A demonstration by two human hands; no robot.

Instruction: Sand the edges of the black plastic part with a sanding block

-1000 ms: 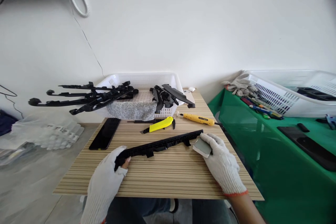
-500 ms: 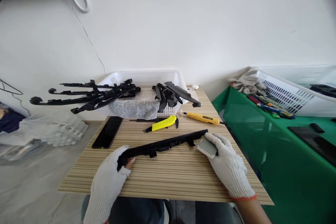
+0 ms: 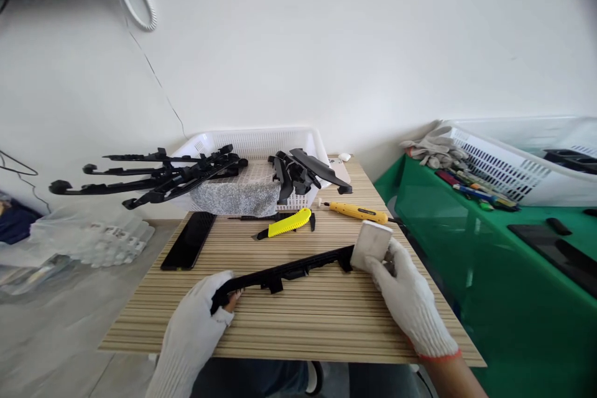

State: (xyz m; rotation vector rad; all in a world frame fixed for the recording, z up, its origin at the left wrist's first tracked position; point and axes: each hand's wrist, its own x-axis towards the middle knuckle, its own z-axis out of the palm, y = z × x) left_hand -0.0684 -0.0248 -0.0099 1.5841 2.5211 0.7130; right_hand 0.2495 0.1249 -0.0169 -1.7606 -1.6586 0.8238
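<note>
My left hand (image 3: 198,314), in a white knit glove with a bare thumb tip, is closed round the near-left end of a long black plastic trim strip (image 3: 289,270). The strip slants up to the right over the table, with small tabs on its lower side. In my gloved right hand (image 3: 403,292) is a flat, pale grey sanding sponge (image 3: 372,245), pinched between thumb and fingers. The sponge stands tilted up at the strip's far right end and hides its tip. Whether the two touch there, I cannot tell.
Behind lie a yellow utility knife (image 3: 290,223), a yellow screwdriver-like tool (image 3: 357,211) and a black phone (image 3: 189,240). A white basket (image 3: 261,135) holds more black parts (image 3: 163,177), several jutting left. On the right, a green-covered table (image 3: 438,249) bears gloves (image 3: 436,150) and pens.
My right hand has turned the sanding sponge from lying low and flat to standing up, and raised it at the strip's right end. The left hand keeps its hold; the view has shifted slightly.
</note>
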